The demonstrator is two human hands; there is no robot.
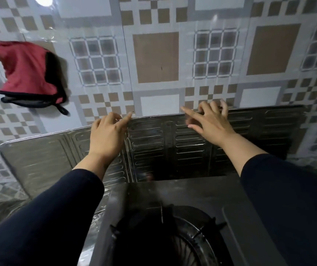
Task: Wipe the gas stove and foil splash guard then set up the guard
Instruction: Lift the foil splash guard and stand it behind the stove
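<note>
— Fingers?
— L hand [106, 134] pinching top edge of foil splash guard [173, 143]; R hand [209, 121] spread, fingertips hooked over same edge.
— Guard?
— Upright vs tiled wall [157, 54], long axis L–R, behind gas stove [173, 217].

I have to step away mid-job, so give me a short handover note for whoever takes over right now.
Left hand: at the top edge of the foil splash guard, near the fold, fingers curled on the rim.
Right hand: fingers spread over the guard's top edge further right; no firm grip visible.
Guard: standing upright behind the gas stove, against the tiled wall, its left panel angled forward beside the stove.
No cloth in either hand; a red oven mitt hangs on the wall at left.
Done: guard appears raised. Wiping cannot be confirmed.
Left: square up the panels, then let go.
</note>
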